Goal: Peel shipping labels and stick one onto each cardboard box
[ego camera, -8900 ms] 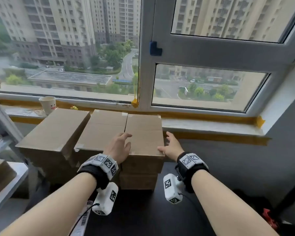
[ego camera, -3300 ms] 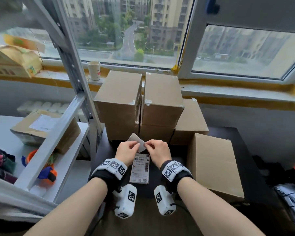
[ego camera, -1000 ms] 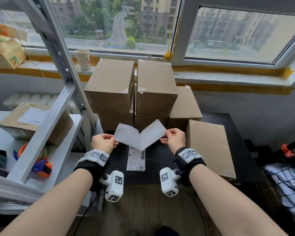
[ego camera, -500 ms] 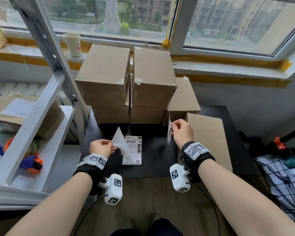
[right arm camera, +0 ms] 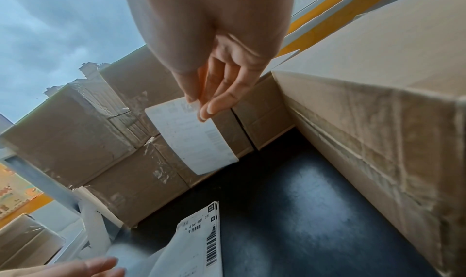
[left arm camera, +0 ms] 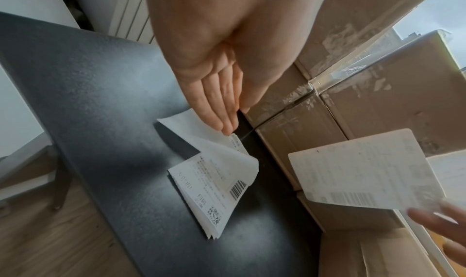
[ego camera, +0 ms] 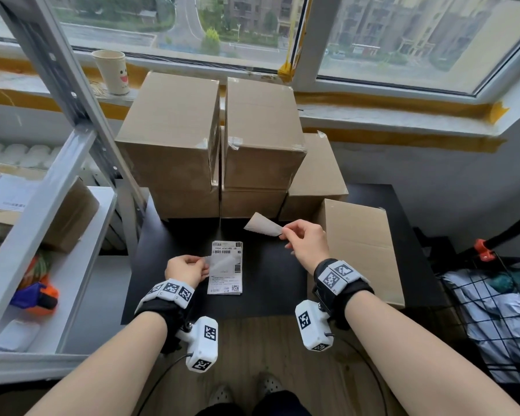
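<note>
My right hand (ego camera: 283, 233) pinches one corner of a peeled white label (ego camera: 263, 227) between thumb and fingers, and the label hangs above the black table (ego camera: 270, 274). It hangs in front of the stacked boxes in the right wrist view, label (right arm camera: 191, 140), right hand (right arm camera: 199, 107). My left hand (ego camera: 203, 265) holds the translucent backing sheet (ego camera: 224, 262) down over the stack of printed labels (ego camera: 226, 280); the left wrist view shows the backing sheet (left arm camera: 199, 134) curling over that stack (left arm camera: 214, 191). Plain cardboard boxes (ego camera: 168, 136) (ego camera: 261, 130) are stacked at the table's back. A flat box (ego camera: 360, 244) lies just right of my right hand.
A lower box (ego camera: 315, 172) sits behind the flat one. A metal shelf rack (ego camera: 57, 175) stands at the left with a labelled parcel (ego camera: 27, 202) and a tape dispenser (ego camera: 33, 295). A paper cup (ego camera: 112, 72) is on the windowsill. A wire basket (ego camera: 493, 310) stands at the right.
My left hand has lowered the backing sheet onto the label stack. My right hand has turned the peeled label from edge-on to nearly flat, pointing left, and stays near the flat box.
</note>
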`<control>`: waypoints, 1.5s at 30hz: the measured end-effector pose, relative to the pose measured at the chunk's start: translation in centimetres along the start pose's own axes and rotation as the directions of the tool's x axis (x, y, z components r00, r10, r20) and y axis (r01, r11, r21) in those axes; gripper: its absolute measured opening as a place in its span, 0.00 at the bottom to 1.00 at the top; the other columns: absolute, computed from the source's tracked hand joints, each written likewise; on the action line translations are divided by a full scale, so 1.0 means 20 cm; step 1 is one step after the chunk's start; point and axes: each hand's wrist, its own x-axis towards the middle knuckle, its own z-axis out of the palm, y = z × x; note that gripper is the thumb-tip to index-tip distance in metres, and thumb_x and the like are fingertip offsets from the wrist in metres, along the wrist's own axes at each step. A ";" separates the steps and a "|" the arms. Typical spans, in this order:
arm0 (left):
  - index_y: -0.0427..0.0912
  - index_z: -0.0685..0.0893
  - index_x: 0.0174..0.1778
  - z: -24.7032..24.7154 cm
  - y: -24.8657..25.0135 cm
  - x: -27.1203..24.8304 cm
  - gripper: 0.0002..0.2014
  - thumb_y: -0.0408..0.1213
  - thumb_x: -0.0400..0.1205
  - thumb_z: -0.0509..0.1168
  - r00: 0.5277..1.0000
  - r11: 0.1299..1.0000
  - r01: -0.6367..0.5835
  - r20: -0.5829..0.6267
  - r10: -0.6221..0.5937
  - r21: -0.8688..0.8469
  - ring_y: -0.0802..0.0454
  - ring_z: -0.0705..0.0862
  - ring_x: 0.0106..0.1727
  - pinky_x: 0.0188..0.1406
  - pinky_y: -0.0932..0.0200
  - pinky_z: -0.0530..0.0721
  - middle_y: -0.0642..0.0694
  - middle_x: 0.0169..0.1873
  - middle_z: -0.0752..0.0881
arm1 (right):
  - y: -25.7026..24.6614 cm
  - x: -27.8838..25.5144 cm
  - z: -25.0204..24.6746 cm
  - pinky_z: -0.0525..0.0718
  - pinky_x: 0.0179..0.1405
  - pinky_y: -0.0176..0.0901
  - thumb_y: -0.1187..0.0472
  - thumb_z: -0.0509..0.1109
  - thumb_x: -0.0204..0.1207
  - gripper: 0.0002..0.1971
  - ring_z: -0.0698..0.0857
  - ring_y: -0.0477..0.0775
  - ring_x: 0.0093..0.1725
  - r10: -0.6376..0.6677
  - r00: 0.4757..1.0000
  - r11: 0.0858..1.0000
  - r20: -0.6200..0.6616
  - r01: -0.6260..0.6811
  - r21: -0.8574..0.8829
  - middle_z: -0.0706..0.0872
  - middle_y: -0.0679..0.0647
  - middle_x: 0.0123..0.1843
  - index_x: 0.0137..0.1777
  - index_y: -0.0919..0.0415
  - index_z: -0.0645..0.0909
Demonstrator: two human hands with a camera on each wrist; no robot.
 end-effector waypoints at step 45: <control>0.38 0.85 0.37 0.79 0.71 -0.74 0.03 0.27 0.75 0.72 0.831 0.944 -0.325 0.495 0.254 0.060 0.53 0.85 0.33 0.29 0.69 0.82 0.41 0.34 0.87 | 0.21 -0.06 -0.72 0.82 0.29 0.35 0.60 0.70 0.78 0.13 0.81 0.48 0.33 0.216 0.974 0.929 -0.069 -0.184 0.322 0.86 0.59 0.43 0.58 0.68 0.80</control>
